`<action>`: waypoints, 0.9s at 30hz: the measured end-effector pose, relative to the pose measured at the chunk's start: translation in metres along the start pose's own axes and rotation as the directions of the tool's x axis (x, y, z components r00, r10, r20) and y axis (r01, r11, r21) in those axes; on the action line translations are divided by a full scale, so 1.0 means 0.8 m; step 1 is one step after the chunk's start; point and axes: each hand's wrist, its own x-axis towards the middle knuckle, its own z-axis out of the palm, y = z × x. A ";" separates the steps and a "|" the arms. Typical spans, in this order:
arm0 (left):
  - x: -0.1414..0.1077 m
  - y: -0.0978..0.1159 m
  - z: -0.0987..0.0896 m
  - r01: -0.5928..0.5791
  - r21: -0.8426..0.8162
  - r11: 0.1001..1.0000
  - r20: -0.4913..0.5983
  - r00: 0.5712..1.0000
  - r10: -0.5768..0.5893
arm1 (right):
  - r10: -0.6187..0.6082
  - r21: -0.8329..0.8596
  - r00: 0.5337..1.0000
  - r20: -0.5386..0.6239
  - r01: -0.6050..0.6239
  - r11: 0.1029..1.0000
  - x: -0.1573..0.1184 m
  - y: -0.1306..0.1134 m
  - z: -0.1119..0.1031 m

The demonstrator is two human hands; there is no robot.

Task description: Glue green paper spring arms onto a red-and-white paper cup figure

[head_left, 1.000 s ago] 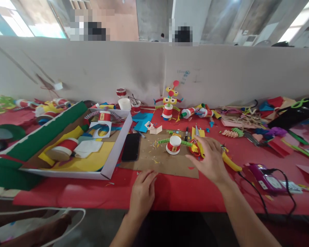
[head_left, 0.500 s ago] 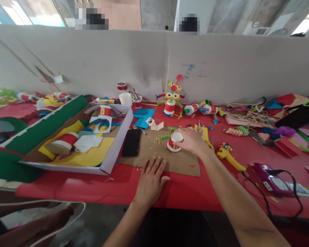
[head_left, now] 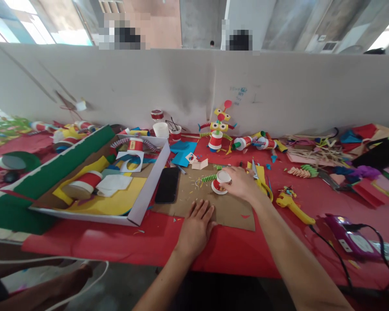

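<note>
A small red and white paper cup (head_left: pixel 218 185) stands rim-down on a brown cardboard sheet (head_left: pixel 230 216), with a green folded-paper spring (head_left: pixel 209 178) on its left side. My right hand (head_left: pixel 243 183) is closed around the cup from the right; some fingertips are hidden behind it. Nearer the table edge, my left hand (head_left: pixel 196 224) lies flat on the front of the cardboard, fingers stretched out and holding nothing. Beside my right hand are yellow-handled scissors (head_left: pixel 264 190) on yellow paper. A black phone (head_left: pixel 167 185) rests on the cardboard's left.
At left is a white-walled box (head_left: pixel 138 211) of paper and cup pieces. A yellow glue gun (head_left: pixel 294 207) and a purple corded device (head_left: pixel 352 237) lie right. A cup figure (head_left: pixel 215 141) stands near the back panel (head_left: pixel 132 86). Paper scraps are scattered around.
The whole view has shifted, so things appear lower. My left hand has slid slightly right, its thumb drawn closer to the fingers. My right hand stays on the cup, whose top now leans right.
</note>
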 end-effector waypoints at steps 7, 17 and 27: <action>-0.002 0.001 0.003 -0.022 0.032 0.999 -0.093 0.995 0.025 | -0.016 -0.027 0.995 -0.096 0.013 1.000 -0.010 -0.004 -0.001; -0.011 -0.001 -0.004 -0.019 -0.027 0.999 -0.226 0.974 0.013 | -0.213 0.274 0.930 -0.299 0.297 0.914 -0.133 -0.058 0.045; 0.006 -0.044 -0.056 0.280 -0.360 0.890 -0.435 0.793 -0.426 | -0.042 0.446 0.966 -0.255 0.156 0.882 -0.152 -0.046 0.081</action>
